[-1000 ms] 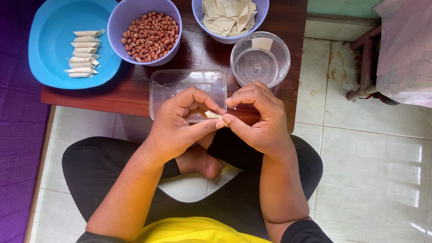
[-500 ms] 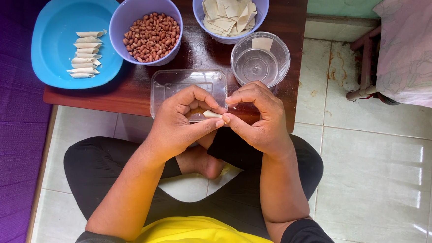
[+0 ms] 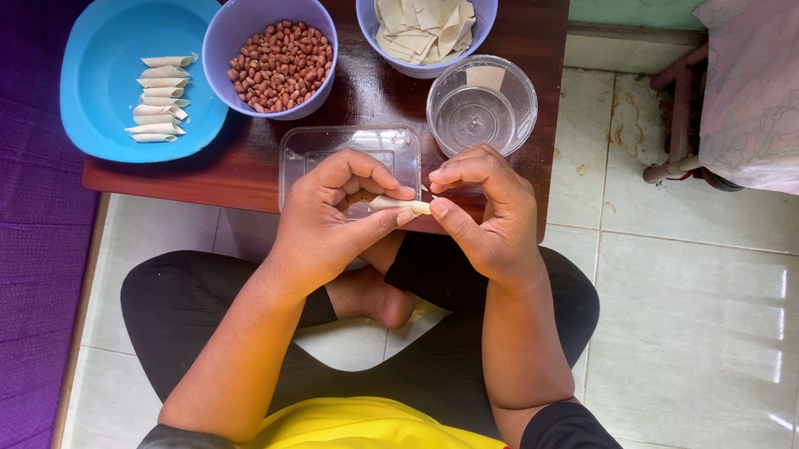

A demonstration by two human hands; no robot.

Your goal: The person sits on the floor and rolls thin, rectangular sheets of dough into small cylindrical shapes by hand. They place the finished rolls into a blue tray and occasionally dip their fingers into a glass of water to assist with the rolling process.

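I see both my left hand [image 3: 331,223] and right hand [image 3: 490,215] pinching the small pale rolled dough wrapper [image 3: 400,204] over the counter's [image 3: 233,174] near edge, where squeezing unevenly could split it or loosen the roll.

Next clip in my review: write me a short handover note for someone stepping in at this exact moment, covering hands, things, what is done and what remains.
Left hand and right hand: both pinch one small pale rolled dough wrapper between fingertips, above the clear rectangular plastic tray.
On the dark wooden table: purple bowl of peanuts, purple bowl of flat dough squares, clear round cup, blue plastic plate.
Done: a row of finished rolls lies on the blue plate.
Left: the roll in hand is not yet on the plate; many flat squares and peanuts remain.
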